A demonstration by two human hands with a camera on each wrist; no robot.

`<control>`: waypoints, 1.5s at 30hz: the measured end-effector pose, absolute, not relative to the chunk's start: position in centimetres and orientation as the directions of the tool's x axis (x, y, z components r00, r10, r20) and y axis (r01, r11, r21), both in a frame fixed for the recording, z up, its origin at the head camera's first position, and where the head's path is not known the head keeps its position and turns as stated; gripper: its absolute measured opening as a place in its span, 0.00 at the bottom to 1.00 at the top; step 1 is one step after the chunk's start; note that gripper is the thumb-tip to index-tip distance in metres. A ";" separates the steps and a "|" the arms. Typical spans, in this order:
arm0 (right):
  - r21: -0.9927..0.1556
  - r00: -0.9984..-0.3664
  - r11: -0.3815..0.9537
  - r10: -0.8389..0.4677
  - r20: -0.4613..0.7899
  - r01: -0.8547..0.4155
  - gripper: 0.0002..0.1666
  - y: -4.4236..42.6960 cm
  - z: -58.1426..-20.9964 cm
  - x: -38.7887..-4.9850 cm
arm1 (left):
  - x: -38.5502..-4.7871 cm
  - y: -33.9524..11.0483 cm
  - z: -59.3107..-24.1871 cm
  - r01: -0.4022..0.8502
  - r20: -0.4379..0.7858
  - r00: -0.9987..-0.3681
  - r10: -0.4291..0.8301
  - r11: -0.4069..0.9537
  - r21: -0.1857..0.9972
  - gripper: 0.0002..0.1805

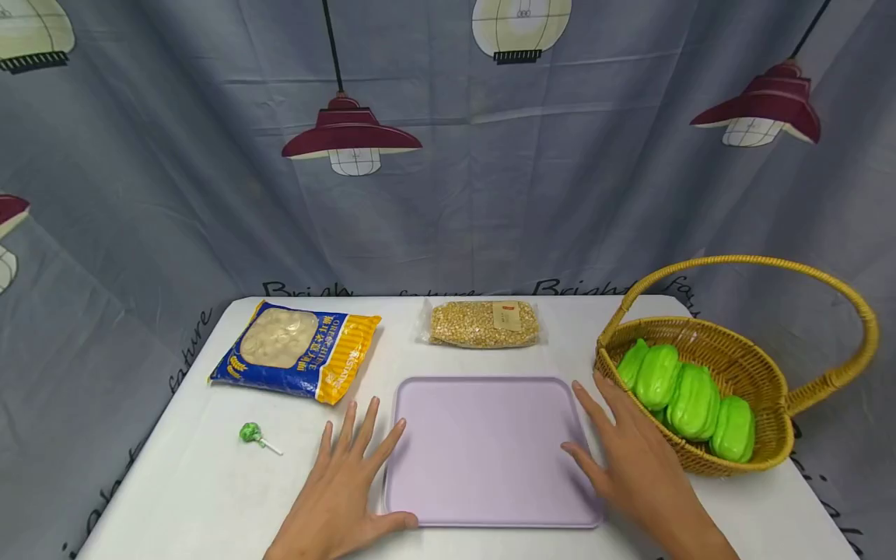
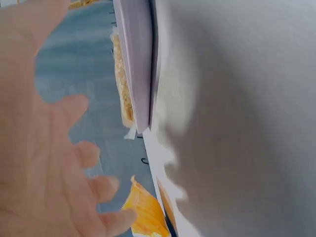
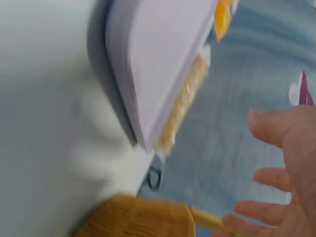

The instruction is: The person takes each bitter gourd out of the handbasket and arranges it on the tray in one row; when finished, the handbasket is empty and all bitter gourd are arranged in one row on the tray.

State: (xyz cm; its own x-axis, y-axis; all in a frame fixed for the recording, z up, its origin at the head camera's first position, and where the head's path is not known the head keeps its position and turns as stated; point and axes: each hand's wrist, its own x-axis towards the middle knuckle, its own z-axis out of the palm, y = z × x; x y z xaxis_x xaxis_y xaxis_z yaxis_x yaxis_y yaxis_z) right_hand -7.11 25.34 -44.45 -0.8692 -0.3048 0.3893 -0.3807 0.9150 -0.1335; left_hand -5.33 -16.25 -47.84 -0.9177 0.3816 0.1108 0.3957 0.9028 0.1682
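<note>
A flat lilac tray (image 1: 493, 451) lies on the white table between my two hands. My left hand (image 1: 346, 482) hovers at its left edge, fingers spread and straight, holding nothing. On the other side my right hand (image 1: 633, 459) is spread above the tray's right edge, next to the basket, and it too holds nothing. Both wrist views show the left palm (image 2: 44, 148) and the right hand (image 3: 281, 182) apart from the tray's side. A green-wrapped lollipop (image 1: 250, 432) lies to the left of my left hand.
A yellow wicker basket (image 1: 770, 389) with a tall handle stands at the right, holding several green pepper-like vegetables (image 1: 693, 400). At the back lie a blue and yellow pasta bag (image 1: 294, 350) and a clear pack of yellow kernels (image 1: 483, 324). A grey curtain (image 1: 448, 194) hangs behind.
</note>
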 end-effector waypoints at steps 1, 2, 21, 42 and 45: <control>-0.140 -0.874 0.922 -0.282 0.395 -0.361 0.54 25.7 -44.2 -7.3 | -5.3 -16.4 -47.8 0.387 0.085 -0.922 0.377 0.903 0.187 0.64; -0.155 -0.883 0.929 -0.253 0.395 -0.336 0.52 26.0 -43.9 -7.4 | -5.3 -16.5 -47.7 0.380 0.064 -0.925 0.375 0.903 0.203 0.62; -0.252 -0.946 0.967 0.106 0.306 0.027 0.41 34.6 -41.8 -8.6 | -6.0 -18.4 -47.9 0.454 0.096 -0.888 0.450 0.822 0.346 0.42; -0.338 -0.982 0.937 0.140 0.125 0.090 0.50 37.8 -42.4 -9.9 | -6.2 -18.9 -48.6 0.569 0.187 -0.822 0.538 0.767 0.296 0.34; -0.344 -0.986 0.935 0.133 0.104 0.090 0.52 38.0 -42.4 -10.1 | -6.3 -18.9 -48.6 0.561 0.172 -0.828 0.534 0.776 0.289 0.35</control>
